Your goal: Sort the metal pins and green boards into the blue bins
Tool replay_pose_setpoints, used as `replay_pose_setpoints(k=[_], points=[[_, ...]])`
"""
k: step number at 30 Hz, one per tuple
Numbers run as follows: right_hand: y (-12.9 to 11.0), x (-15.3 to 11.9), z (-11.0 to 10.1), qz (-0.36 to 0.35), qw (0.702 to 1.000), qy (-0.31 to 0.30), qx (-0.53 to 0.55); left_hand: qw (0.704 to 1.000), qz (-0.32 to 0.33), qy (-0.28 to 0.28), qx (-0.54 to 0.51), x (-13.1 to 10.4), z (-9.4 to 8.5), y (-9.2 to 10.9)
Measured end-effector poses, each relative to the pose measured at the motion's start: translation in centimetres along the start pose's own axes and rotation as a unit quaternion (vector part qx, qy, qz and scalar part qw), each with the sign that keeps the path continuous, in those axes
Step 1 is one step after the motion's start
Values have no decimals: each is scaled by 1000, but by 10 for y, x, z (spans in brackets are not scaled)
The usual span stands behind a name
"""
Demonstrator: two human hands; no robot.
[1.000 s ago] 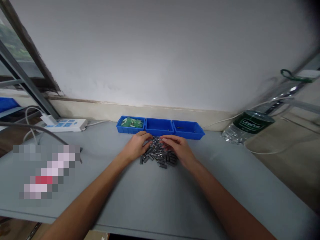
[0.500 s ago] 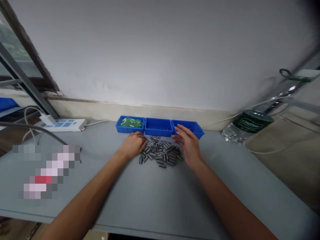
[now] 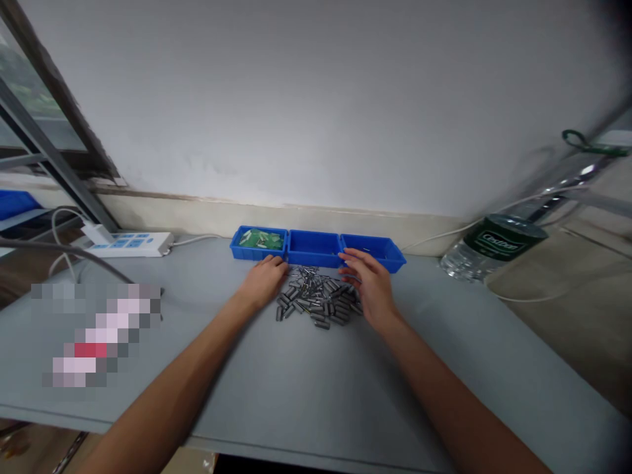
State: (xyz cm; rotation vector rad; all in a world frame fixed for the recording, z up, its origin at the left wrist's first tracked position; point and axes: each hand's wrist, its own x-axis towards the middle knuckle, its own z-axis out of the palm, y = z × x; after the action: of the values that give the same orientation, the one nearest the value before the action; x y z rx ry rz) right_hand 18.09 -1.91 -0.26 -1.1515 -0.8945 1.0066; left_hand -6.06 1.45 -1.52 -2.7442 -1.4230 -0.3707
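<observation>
A heap of small metal parts, thin pins at the back and thicker grey cylinders in front, lies between my two hands on the grey table. My left hand rests palm down at the heap's left edge, fingers stretched forward and nothing visible in it. To the right, my right hand is held on its side with loosely curved fingers apart, beside the cylinders and in front of the right blue bin. Behind the heap stands the middle blue bin. The left blue bin holds green and whitish pieces.
A white power strip with a plug sits at the back left. Nearer lies a pixelated pinkish item. On the right a large clear water bottle with a green label leans near cables. A wall rises behind the bins.
The view has shifted slightly. My left hand's fingers look a little straighter beside the heap. My right hand has barely moved and stays in front of the right bin.
</observation>
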Motion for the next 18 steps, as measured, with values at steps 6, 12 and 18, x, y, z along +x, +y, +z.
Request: replay_pose_setpoints(k=[6,12,18], points=[[-1,-3,2,7,999,-34,-9,1000,2,-1,-11,-3,-3,-1],[3,-7,7,-57,985,-129,-100,980,57,74,-173,-6,-10,6],[5,-13,13,-41,966,-229,-109,964,112,99,-218,-6,-19,19]])
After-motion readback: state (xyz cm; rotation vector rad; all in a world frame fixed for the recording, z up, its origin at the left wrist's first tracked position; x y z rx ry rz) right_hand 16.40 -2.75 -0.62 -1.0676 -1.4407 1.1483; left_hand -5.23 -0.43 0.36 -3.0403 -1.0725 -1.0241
